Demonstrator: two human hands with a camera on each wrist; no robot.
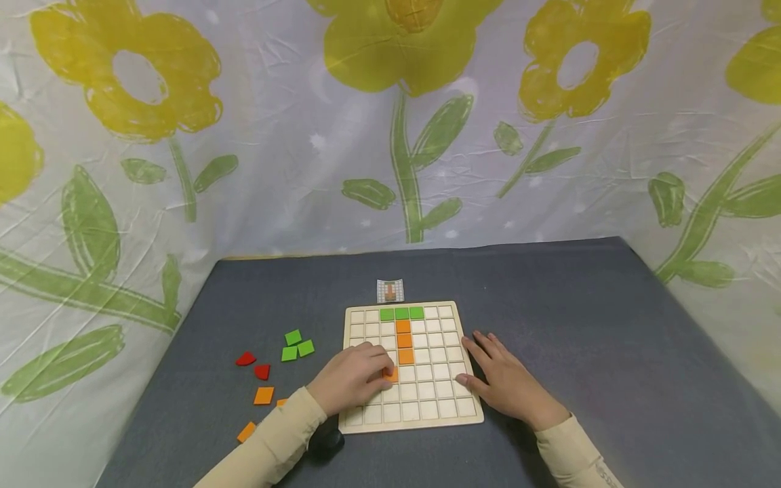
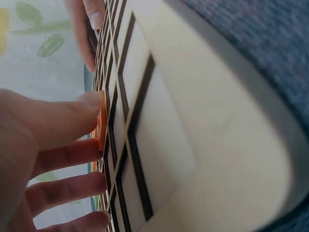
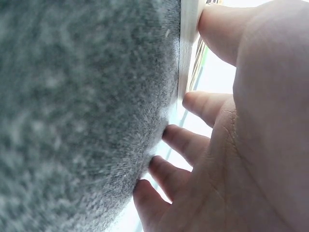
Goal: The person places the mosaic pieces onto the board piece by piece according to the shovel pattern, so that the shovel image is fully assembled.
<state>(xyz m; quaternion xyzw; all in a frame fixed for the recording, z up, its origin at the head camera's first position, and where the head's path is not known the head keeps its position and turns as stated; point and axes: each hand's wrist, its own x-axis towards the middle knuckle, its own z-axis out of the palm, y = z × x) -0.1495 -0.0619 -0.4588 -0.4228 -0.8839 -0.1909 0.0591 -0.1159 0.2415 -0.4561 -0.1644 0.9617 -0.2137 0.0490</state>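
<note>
A pale wooden grid board lies on the dark cloth. Three green square tiles fill part of its far row, with three orange square tiles in a column below the middle one. My left hand reaches over the board's left part and pinches another orange tile between thumb and forefinger, right at the grid surface. That tile is partly covered by fingers in the head view. My right hand rests at the board's right edge, fingers spread, thumb and forefinger touching the rim.
Left of the board lie loose green tiles, two red curved-edge pieces and several orange tiles. A small printed pattern card sits beyond the far edge. A black rounded object is beside the left forearm. A flowered curtain hangs behind.
</note>
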